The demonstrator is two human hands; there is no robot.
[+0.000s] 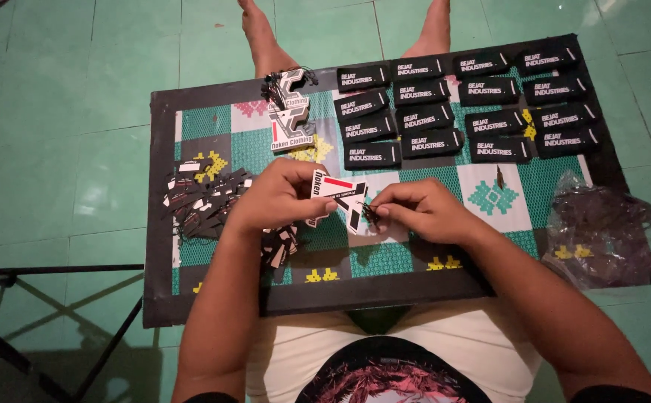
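A white, angular die-cut card hang tag with black and red markings [338, 192] is held up just above the middle of the board, pinched at its left end by the closed fingers of the left hand [279, 195]. It is kept tilted and steady, seemingly so that its lower end can be worked on. There the right hand [419, 210] is closed, fingertips pressed together on a thin black string loop [370, 214] at the tag's edge.

Under both hands a low tabletop [213, 298] is seen, a dark-framed board covered in a green, white and grey patterned cloth, laid across the lap of a seated person. At its left a loose heap of small black and white card tags [200, 200] is spread within easy reach of the left hand. Behind the hands, a short stack of the same white angular tags with black strings attached [290, 112] is set apart. Across the far right, black rectangular labels with white lettering [475, 101] are laid out in neat overlapping columns. At the right edge a crumpled clear plastic bag [602, 231] is seen. Green floor tiles [57, 112] surround the board.
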